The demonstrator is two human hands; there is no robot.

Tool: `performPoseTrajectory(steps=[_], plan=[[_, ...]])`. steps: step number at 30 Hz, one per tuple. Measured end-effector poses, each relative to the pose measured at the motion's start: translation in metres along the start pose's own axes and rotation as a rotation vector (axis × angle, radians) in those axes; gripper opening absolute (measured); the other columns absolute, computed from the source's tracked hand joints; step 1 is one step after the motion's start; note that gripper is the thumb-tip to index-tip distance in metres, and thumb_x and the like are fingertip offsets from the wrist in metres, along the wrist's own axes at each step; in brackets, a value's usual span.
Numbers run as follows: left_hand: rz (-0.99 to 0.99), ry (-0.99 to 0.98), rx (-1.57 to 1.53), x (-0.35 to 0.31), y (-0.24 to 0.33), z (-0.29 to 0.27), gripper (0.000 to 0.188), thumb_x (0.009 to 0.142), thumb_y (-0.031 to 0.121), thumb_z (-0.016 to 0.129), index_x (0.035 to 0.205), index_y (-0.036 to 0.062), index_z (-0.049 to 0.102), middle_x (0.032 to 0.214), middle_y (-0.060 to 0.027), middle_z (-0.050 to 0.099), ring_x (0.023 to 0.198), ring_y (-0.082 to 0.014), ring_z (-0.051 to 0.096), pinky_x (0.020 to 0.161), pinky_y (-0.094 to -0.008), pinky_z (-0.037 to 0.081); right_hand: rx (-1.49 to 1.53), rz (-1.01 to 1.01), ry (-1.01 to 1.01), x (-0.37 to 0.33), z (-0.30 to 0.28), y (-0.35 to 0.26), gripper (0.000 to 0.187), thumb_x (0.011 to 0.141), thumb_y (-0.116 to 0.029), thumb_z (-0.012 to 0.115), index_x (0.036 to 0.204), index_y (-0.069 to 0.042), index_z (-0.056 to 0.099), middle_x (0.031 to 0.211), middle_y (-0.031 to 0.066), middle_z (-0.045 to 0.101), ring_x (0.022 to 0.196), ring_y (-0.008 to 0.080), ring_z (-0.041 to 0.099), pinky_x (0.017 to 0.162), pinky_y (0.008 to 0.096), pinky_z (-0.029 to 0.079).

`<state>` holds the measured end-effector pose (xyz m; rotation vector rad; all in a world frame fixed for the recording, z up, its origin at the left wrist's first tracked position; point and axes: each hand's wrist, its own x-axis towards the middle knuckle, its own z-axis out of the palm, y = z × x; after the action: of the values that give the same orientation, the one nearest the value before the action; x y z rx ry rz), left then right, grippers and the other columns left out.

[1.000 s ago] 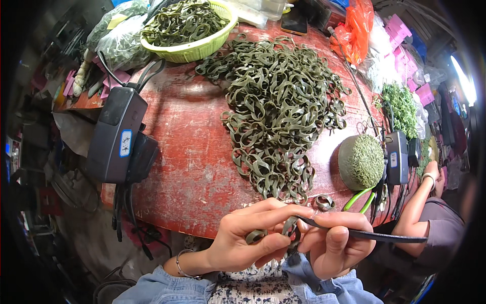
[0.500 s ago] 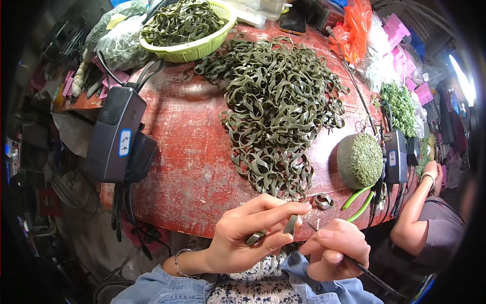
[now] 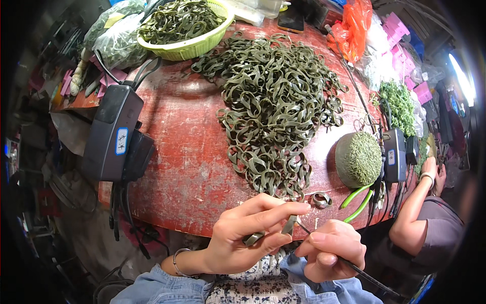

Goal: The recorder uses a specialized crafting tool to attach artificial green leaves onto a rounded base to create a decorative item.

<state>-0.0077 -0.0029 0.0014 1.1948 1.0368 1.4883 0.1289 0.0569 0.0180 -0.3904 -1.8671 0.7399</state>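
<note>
My left hand (image 3: pixel 250 228) pinches a small dark green ring-shaped band (image 3: pixel 290 224) between thumb and fingertips. A second dark green band (image 3: pixel 254 238) is tucked against its lower fingers. In my right hand (image 3: pixel 331 249), closed fingers grip a thin black pen-like tool (image 3: pixel 372 280); its narrow tip points at the pinched band and appears to meet it, though I cannot tell for sure. Just beyond my fingertips a few similar bands (image 3: pixel 321 200) lie on the red table (image 3: pixel 187 197). Ahead spreads a large heap of these bands (image 3: pixel 278 96).
A yellow-green basket (image 3: pixel 195 49) of bands stands at the back. To the right are a round block topped with green granules (image 3: pixel 358 159), green-handled pliers (image 3: pixel 358 205) and a black device (image 3: pixel 394 154); another black device (image 3: pixel 114 134) hangs at left. A co-worker's arm (image 3: pixel 412 207) is at far right.
My right hand has shifted slightly left, bringing the tool's tip up to the pinched band. My left hand keeps the same grip.
</note>
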Motion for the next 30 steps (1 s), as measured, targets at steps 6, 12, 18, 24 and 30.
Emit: performPoseTrajectory(steps=[6,12,18,24,30], plan=[[-0.013,0.042,-0.025,-0.004,0.000,0.003,0.032,0.081,0.011,0.058,0.108,-0.0057,0.053,0.095,-0.0137,0.053,0.058,-0.0077,0.052,0.045,-0.0192,0.040,0.028,0.057,0.065,-0.002,0.005,-0.001,0.026,0.090,-0.023,0.044,0.085,0.002,0.049,0.043,0.0018,0.051,0.032,0.0064,0.039,0.034,0.0178,0.031],[-0.023,0.036,-0.017,-0.002,0.001,0.004,0.031,0.081,0.009,0.057,0.108,-0.0056,0.053,0.095,-0.0139,0.052,0.057,-0.0085,0.053,0.043,-0.0188,0.040,0.047,0.045,0.089,-0.003,0.006,0.000,0.027,0.090,-0.023,0.042,0.086,0.002,0.047,0.041,0.0022,0.049,0.031,0.0062,0.038,0.033,0.0181,0.028],[-0.053,0.009,-0.116,-0.004,0.003,0.003,0.031,0.081,0.007,0.057,0.108,-0.0066,0.052,0.095,-0.0145,0.052,0.054,-0.0106,0.055,0.040,-0.0185,0.041,0.014,0.075,0.059,-0.008,0.001,0.000,0.026,0.090,-0.023,0.041,0.086,0.003,0.047,0.041,0.0019,0.049,0.030,0.0058,0.036,0.033,0.0182,0.028],[-0.175,0.008,-0.292,-0.004,0.009,0.005,0.029,0.080,0.003,0.055,0.107,-0.0080,0.051,0.093,-0.0159,0.055,0.052,-0.0121,0.057,0.038,-0.0189,0.044,0.066,0.040,0.071,-0.007,0.002,-0.002,0.027,0.090,-0.023,0.042,0.086,0.003,0.047,0.039,0.0003,0.047,0.030,0.0063,0.038,0.033,0.0183,0.028],[-0.245,-0.013,-0.399,-0.005,0.014,0.006,0.028,0.079,0.000,0.055,0.105,-0.0076,0.051,0.093,-0.0164,0.056,0.053,-0.0124,0.057,0.040,-0.0194,0.046,0.042,0.016,0.020,-0.007,0.001,-0.004,0.028,0.090,-0.025,0.043,0.087,0.002,0.047,0.037,-0.0018,0.043,0.030,0.0064,0.040,0.033,0.0180,0.028]])
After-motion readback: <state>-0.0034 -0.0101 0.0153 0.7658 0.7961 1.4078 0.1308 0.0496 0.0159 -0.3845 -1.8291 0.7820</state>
